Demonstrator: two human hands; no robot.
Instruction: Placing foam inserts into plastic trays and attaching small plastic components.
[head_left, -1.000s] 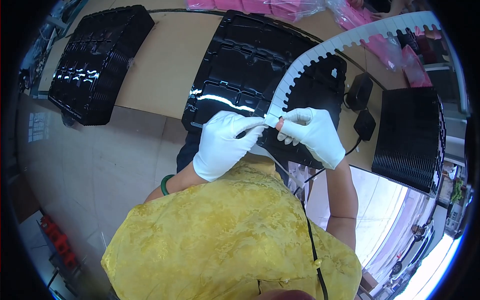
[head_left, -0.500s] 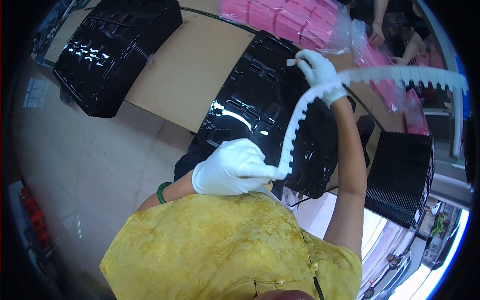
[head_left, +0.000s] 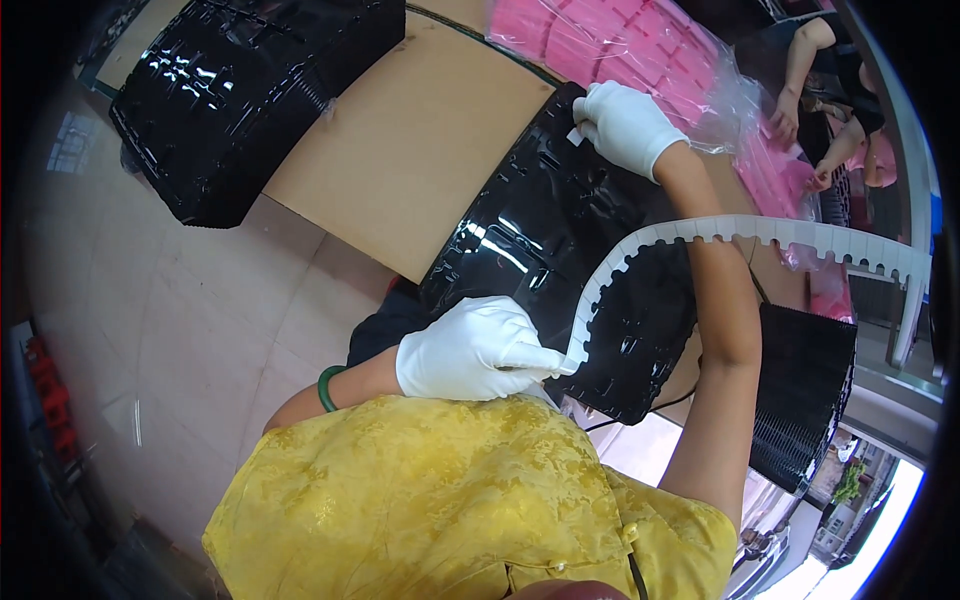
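A long white strip with notches along one edge (head_left: 640, 240) arcs up from my left hand (head_left: 472, 350) and passes over my right forearm toward the right. My left fingertips are closed on its near end. My right hand (head_left: 630, 128), in a white glove like the left, pinches a small white tab (head_left: 575, 137) between thumb and fingers. The tab is at the far edge of a glossy black moulded plastic tray (head_left: 555, 215); whether it touches the tray I cannot tell. This tray lies in front of me, partly under the strip and my right arm.
A stack of black trays (head_left: 250, 100) stands at the far left on a brown board (head_left: 400, 150). Pink trays in clear plastic (head_left: 610, 45) lie at the back. Another black stack (head_left: 800, 390) is on the right. Beyond it show another person's hands (head_left: 785, 118).
My right hand has moved slightly away from me with the tab, to the tray's far edge. The strip, earlier across my right wrist, now hangs lower over the forearm. The view has shifted a little.
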